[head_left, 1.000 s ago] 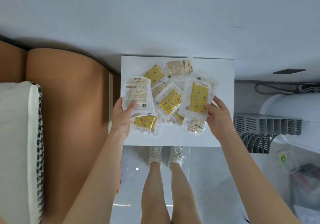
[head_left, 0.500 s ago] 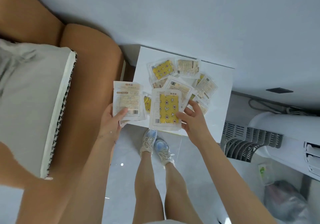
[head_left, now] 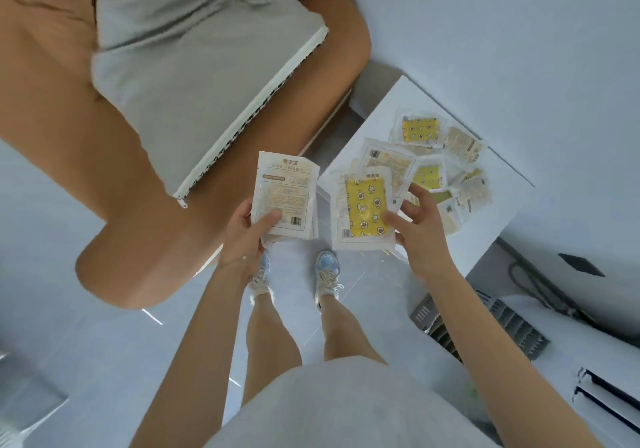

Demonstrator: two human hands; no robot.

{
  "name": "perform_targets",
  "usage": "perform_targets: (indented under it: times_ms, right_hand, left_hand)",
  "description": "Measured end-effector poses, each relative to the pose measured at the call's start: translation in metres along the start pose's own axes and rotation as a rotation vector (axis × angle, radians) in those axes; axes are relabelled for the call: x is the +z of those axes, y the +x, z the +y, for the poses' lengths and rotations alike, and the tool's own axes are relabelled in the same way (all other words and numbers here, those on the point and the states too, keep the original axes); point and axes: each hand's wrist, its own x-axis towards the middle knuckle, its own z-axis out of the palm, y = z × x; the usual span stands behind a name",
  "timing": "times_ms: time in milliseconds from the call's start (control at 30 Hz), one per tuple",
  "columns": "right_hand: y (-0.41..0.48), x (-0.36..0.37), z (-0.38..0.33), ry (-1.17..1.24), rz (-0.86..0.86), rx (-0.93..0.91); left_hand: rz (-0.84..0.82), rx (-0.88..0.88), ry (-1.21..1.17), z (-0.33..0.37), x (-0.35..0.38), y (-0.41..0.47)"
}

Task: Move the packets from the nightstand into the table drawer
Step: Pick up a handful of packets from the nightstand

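Observation:
My left hand (head_left: 244,236) grips a white packet (head_left: 285,194) with its printed back facing me, held over the floor left of the nightstand. My right hand (head_left: 417,233) pinches a packet with a yellow star pattern (head_left: 362,210) by its right edge, lifted off the front corner of the white nightstand (head_left: 391,108). Several more packets (head_left: 420,129) lie scattered on the nightstand top, some yellow side up, some back side up. The table drawer is not in view.
A tan bed frame (head_left: 114,156) with a grey pillow (head_left: 194,66) fills the left. A white appliance with grey vents (head_left: 519,326) and a cable stands at the lower right. My legs and shoes are on the pale tiled floor (head_left: 86,361).
Both hands have lifted their packets off the nightstand and drawn them toward me. The view has swung left, so the nightstand now sits to the right.

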Motion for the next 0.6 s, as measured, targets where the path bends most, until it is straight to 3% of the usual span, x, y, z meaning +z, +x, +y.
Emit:
perform_targets:
  times_ms: [267,600]
  right_hand:
    - [-0.039,0.119,0.008,-0.165,-0.187,-0.03]
    - [-0.124,0.319,0.094,-0.337,-0.365,-0.006]
  left_hand:
    - [0.114,0.132,-0.188,0.031,-0.112,-0.038]
    - [0.3,0.201,-0.318,0.024,-0.341,-0.102]
